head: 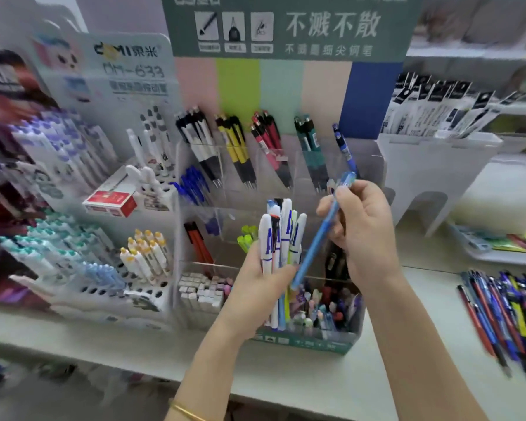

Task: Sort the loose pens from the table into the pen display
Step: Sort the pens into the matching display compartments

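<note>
Left hand (255, 284) gripping pen bundle (283, 232), right hand (365, 229) beside it, fingers (327, 209) pinching blue pen (318, 238)

showing as clear, glossy plastic in the walls of the pen display (368, 159), catching pale reflections. looking like matt printed card on its green header (286, 25). reading as smooth translucent plastic along the blue pen (318, 238), and as glossy white plastic with blue print on the white pens (281, 235). appearing smooth, pale and nearly matt across the table (316, 375). shining faintly as coloured plastic barrels among the loose pens (504, 314). gleaming like polished gold-coloured metal at the bracelet (184, 410). looking like glossy printed cardboard on the red box (111, 199), and like matt white plastic on the holed rack (119, 294).
</note>
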Demonstrator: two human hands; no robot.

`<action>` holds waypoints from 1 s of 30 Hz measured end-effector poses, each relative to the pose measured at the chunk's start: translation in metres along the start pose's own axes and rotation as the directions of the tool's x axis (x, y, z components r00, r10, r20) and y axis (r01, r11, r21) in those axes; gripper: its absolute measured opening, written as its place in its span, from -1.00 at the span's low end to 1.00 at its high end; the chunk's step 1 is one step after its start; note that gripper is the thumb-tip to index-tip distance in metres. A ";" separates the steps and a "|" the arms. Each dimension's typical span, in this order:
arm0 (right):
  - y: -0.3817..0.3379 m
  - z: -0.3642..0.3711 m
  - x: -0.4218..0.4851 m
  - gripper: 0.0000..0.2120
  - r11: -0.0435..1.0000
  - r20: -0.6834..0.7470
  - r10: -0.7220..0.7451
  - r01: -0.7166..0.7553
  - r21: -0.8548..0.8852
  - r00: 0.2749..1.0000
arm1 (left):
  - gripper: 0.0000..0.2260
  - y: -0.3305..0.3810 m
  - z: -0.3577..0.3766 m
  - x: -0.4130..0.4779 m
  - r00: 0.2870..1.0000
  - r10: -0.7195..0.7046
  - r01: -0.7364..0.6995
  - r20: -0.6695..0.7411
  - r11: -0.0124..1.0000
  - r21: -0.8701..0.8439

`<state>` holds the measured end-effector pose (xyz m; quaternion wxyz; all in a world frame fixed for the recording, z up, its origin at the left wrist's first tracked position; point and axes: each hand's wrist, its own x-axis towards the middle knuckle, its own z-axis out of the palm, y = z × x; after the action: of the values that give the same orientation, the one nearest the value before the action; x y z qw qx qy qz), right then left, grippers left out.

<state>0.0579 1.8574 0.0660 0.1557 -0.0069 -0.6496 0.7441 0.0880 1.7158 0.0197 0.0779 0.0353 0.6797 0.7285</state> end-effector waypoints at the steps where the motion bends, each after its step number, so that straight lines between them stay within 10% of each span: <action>1: -0.002 0.000 0.002 -0.93 0.999 0.003 -0.017 0.017 -0.041 1.000 | -0.70 0.000 -0.003 0.000 0.999 0.037 -0.037 -0.003 0.998 0.060; 15: -0.010 -0.013 0.025 -0.85 0.945 0.675 0.223 0.012 -0.326 0.703 | -0.69 0.004 -0.026 -0.007 0.985 -0.064 -0.015 0.161 0.892 0.451; 30: 0.021 0.009 0.027 -0.86 0.976 0.305 0.110 -0.045 -0.213 0.946 | -0.80 -0.011 -0.046 -0.014 0.946 -0.238 0.177 0.221 0.948 0.264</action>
<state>0.0258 1.8525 0.0519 0.0189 0.0704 -0.7377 0.6711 0.0951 1.6688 0.0057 0.2349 0.0638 0.7474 0.6182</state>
